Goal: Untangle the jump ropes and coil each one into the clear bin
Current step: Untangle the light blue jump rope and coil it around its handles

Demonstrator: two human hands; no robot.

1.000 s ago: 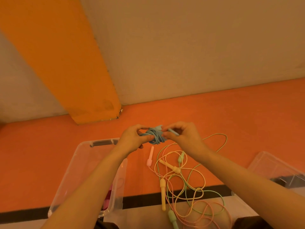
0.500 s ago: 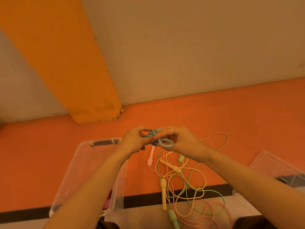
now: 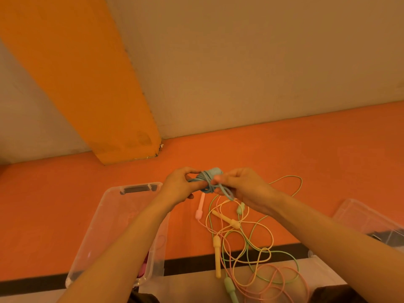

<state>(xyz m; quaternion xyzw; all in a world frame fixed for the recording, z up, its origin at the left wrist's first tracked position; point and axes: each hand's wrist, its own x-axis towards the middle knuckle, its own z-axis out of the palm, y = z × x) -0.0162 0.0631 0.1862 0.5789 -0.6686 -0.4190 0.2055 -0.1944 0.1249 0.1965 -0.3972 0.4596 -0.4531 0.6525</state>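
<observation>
- Since half a second ago, the loop of blue cord has slid from the top of the right hand to hang below its fingers, and both hands have drawn slightly apart.
- Left hand grips one end of the coiled blue jump rope, fingers curled around the bundle, which is held in the air above the orange floor.
- Right hand pinches a loose loop of the blue cord at the bundle's other end.
- Below the hands, a tangle of yellow, green and pink ropes lies on the floor, with a pink handle, two yellow handles and green handles among the cords.
- Clear bin sits on the floor just left of the tangle, under the left forearm; something pink shows inside it.
- Second clear container is at the right edge.
- Orange pillar meets the floor beyond the bin.
</observation>
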